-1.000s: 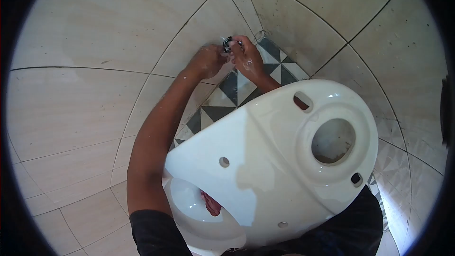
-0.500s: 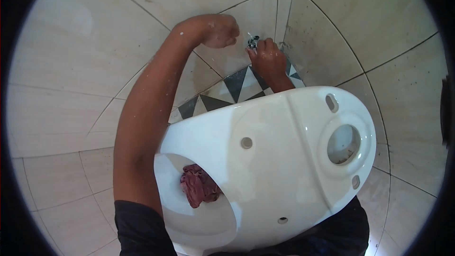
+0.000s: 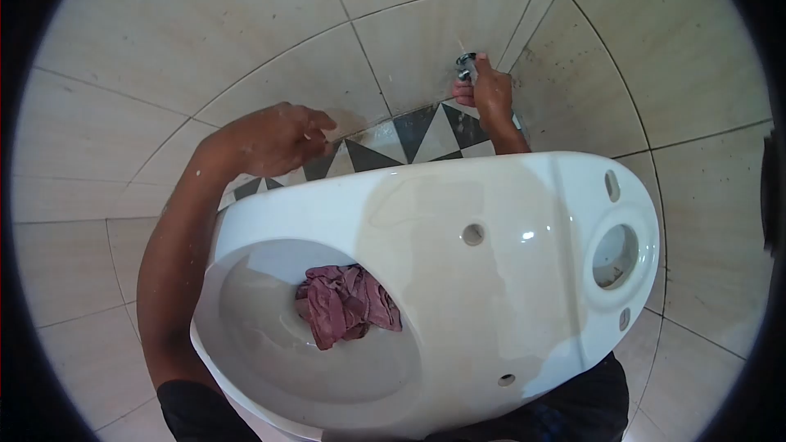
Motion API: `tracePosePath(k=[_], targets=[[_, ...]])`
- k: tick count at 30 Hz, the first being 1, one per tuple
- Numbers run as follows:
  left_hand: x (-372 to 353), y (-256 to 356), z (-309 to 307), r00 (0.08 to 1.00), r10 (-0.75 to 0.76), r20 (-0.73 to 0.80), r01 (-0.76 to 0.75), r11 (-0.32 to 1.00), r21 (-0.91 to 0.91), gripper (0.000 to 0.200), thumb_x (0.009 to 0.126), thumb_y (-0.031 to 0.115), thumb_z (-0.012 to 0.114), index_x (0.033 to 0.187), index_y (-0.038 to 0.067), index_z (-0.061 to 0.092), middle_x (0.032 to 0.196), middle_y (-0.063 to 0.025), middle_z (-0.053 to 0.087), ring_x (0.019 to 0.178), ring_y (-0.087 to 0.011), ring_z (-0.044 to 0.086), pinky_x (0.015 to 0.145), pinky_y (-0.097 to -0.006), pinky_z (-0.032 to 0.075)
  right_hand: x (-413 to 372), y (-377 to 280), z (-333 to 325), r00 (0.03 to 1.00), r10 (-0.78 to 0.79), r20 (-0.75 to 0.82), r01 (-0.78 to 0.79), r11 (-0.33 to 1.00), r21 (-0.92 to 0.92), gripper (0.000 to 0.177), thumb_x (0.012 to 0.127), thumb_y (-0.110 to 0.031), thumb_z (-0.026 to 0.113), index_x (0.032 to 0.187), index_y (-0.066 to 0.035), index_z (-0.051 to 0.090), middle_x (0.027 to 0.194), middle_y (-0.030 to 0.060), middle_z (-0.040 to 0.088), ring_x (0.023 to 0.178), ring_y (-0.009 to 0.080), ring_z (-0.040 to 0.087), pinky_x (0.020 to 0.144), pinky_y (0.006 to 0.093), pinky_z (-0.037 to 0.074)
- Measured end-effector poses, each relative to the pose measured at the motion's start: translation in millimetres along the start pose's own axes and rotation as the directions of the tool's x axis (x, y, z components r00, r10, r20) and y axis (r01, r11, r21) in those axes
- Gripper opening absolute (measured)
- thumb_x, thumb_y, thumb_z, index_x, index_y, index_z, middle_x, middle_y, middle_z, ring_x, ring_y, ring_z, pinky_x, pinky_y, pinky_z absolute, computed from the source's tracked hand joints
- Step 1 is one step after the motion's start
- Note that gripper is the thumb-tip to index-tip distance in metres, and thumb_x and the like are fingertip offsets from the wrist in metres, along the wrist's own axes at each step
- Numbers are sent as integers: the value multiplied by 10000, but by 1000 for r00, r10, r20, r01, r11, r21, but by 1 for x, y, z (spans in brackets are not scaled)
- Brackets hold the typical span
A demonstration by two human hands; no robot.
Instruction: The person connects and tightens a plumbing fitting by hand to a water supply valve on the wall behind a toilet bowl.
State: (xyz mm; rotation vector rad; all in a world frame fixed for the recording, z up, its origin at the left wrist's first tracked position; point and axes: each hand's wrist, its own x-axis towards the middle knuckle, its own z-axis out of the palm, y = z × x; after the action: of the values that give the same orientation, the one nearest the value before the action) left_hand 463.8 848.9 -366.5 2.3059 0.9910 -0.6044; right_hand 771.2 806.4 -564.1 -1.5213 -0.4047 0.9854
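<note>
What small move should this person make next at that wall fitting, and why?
Probably bring the left hand up to the metal fitting, since only the right hand grips it and the left is free near the patterned tiles.

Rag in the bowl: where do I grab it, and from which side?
Pinch the raised folds at the middle of the rag, coming straight down through the open top of the toilet bowl. It lies crumpled against the inner wall, so ceramic likely blocks every sideways approach. The left hand is free; the right hand grips the metal fitting.
</note>
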Motion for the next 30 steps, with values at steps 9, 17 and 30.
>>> tracePosePath(k=[9,17,30], targets=[[9,8,2,994,-30,-104,12,985,-174,495,997,326,627,1384,23,570,1178,-189,719,1119,-314,682,979,-388,513,29,10,-20,858,304,415,-486,741,463,566,1078,-457,299,913,-24,625,758,82,662,552,139,586,489,270,499],[6,-7,0,991,-128,-28,125,987,-98,572,972,394,657,1385,9,563,1160,-189,721,1111,-312,681,976,-394,512,30,17,-13,876,179,448,-413,759,504,350,1014,-433,565,937,-94,604,748,66,652,528,101,515,475,248,454],[20,6,4,999,45,-13,-47,984,-174,519,972,324,665,1362,-6,572,1151,-179,720,1078,-282,681,976,-371,500,12,19,8,935,236,265,-348,754,558,250,1028,-410,563,936,-184,510,646,-35,503,470,68,393,419,235,313]])
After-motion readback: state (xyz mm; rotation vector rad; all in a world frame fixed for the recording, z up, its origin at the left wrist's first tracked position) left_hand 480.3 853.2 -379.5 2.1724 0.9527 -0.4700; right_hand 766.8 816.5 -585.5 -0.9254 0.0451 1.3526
